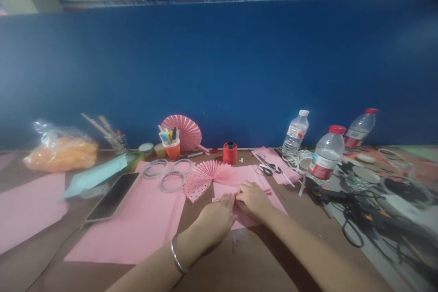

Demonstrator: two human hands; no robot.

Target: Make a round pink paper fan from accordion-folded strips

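Note:
On the table in front of me, a sheet of pink paper lies under both hands. My left hand, with a silver bangle on the wrist, has its fingers close together and pressed on the paper's near part. Beside it, almost touching, my right hand has curled fingers closed on the same paper; the fingertips are partly hidden. Just beyond the hands spreads a pleated pink paper fan with small dark holes or dots, overlapping the sheet's left side.
Rolls of tape lie on a larger pink sheet beside a phone. Farther back stand a cup of pens, another fan and a red spool. Scissors, bottles and tangled cables lie right.

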